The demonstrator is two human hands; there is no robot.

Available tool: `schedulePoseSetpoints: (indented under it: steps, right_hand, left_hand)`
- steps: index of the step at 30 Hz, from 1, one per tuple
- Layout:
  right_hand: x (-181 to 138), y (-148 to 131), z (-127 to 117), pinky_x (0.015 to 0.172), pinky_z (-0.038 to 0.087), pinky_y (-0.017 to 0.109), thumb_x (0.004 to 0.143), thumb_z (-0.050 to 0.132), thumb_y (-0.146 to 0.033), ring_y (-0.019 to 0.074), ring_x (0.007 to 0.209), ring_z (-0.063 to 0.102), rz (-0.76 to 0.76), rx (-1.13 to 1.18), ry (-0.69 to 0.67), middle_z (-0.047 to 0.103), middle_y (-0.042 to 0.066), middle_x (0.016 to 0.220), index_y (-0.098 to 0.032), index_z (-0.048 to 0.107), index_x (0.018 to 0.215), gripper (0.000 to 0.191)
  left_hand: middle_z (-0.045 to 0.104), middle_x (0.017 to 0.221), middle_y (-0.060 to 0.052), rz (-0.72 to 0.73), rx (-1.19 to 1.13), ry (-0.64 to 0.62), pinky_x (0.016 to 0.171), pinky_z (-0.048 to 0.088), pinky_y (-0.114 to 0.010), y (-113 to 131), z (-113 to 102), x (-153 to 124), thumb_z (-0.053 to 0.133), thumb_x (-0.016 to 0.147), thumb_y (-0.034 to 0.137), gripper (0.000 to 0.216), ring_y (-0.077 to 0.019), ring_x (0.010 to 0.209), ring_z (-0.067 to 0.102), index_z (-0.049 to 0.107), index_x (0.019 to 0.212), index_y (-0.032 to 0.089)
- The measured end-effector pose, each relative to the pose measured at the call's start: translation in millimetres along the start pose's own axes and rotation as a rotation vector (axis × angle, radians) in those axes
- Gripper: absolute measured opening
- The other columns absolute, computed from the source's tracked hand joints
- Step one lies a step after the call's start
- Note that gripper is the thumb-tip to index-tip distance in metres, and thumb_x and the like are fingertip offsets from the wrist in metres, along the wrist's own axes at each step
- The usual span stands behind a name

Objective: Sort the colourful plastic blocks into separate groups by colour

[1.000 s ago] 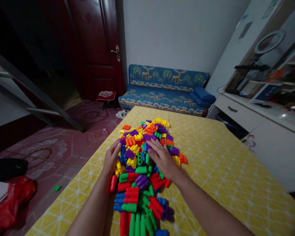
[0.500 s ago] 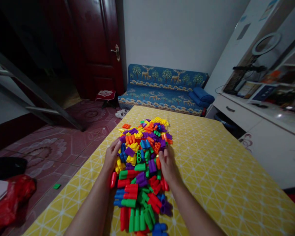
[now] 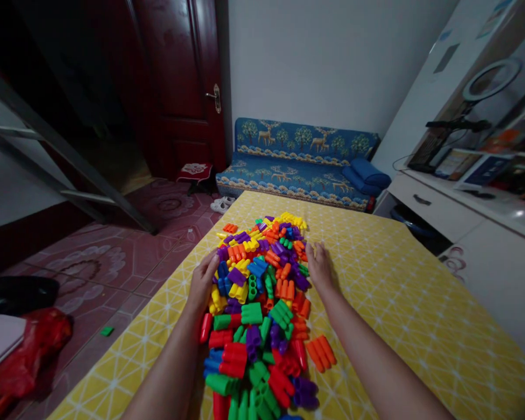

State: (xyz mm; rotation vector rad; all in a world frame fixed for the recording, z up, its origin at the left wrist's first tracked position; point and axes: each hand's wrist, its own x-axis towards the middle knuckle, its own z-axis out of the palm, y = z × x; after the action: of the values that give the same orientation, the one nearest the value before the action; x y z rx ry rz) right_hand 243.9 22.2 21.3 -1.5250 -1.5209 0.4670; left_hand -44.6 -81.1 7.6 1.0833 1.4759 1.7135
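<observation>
No word, number or brand can be read with certainty. Beyond the right hand [image 3: 319,265] and well to its right, a dark blue box [image 3: 487,170] on the white desk [image 3: 499,256] carries small pale marks, too blurred for reading. Higher, also on the right hand's far side, a printed sheet [image 3: 495,17] is on the tall white cabinet [image 3: 420,99]; its print is too small to make out.

left hand [image 3: 203,282] | right hand [image 3: 319,269] | block pile [image 3: 251,313] between | yellow tablecloth [image 3: 389,280]
</observation>
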Motion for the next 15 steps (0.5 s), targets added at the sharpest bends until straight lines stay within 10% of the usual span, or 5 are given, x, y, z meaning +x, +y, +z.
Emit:
schedulePoseSetpoints:
  steps: [6, 15]
  right_hand:
    - [8.8, 1.9, 17.9, 0.086, 0.051, 0.037, 0.092, 0.025, -0.066, 0.0235, 0.097, 0.068, 0.024, 0.195, -0.138, 0.073, 0.01, 0.104, -0.023, 0.069, 0.103, 0.062]
    - [116.1, 21.8, 43.7, 0.114, 0.025, 0.051, 0.085, 0.041, -0.068, 0.0324, 0.137, 0.04, 0.13, -0.02, -0.115, 0.047, 0.02, 0.145, -0.014, 0.049, 0.14, 0.077]
  left_hand:
    - [0.061, 0.135, -0.008, -0.008, 0.02, 0.008, 0.117, 0.029, -0.043, -0.1, 0.4, -0.6, 0.062, 0.08, 0.06, 0.056, -0.0306, 0.134, 0.047, 0.071, 0.115, 0.018]
    - [0.065, 0.13, -0.009, -0.017, 0.051, 0.039, 0.117, 0.031, -0.042, 4.3, 0.9, -2.2, 0.064, 0.076, 0.063, 0.055, -0.0325, 0.132, 0.048, 0.075, 0.107, 0.018]
